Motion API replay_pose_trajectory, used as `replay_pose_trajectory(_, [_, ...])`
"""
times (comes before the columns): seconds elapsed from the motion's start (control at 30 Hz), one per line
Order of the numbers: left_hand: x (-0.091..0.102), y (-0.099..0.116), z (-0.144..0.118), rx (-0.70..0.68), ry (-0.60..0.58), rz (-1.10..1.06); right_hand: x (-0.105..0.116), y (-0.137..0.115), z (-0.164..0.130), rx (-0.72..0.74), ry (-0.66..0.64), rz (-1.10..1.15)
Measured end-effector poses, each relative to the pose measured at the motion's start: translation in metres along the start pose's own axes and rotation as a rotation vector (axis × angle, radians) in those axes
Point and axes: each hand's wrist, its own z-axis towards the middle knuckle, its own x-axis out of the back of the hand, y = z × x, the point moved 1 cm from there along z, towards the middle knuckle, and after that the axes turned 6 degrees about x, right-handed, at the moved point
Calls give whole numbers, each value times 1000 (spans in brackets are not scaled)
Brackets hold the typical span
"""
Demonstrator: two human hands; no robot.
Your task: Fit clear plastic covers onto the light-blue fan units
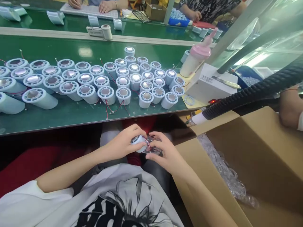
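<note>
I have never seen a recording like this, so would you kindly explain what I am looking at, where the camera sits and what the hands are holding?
There is no machine here: a person works with bare hands, and the single picture comes from a camera on that person's head, looking forward and down. The left hand grips a small pale blue cylinder with thin red wires. The right hand presses a clear plastic piece against it, low above the lap. Ahead lies a green table covered with many similar cylinders, some standing, some on their sides. At right are an open cardboard box holding clear plastic parts, a black ribbed hose and a pink-capped bottle. Other people's hands work at the far side.
</note>
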Motion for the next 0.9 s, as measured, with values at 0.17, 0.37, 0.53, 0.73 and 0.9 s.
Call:
replay_pose_trajectory(0.17, [-5, -11, 2, 31, 9, -243, 3, -2, -2, -67, 150, 163])
replay_pose_trajectory(0.37, [-9, -20, 5, -119, -36, -141, 7, 0, -4, -155, 253, 393])
replay_pose_trajectory(0.53, [-16, -17, 5, -22, -226, -440, 12, 7, -2, -264, 338, 638])
replay_pose_trajectory(0.73, [-19, -13, 1, 170, -216, -783, 12, 6, -10, 22, 219, 385])
replay_pose_trajectory(0.9, [-15, -15, -4, 169, -297, -826, 10, 6, -21, 153, 201, 106])
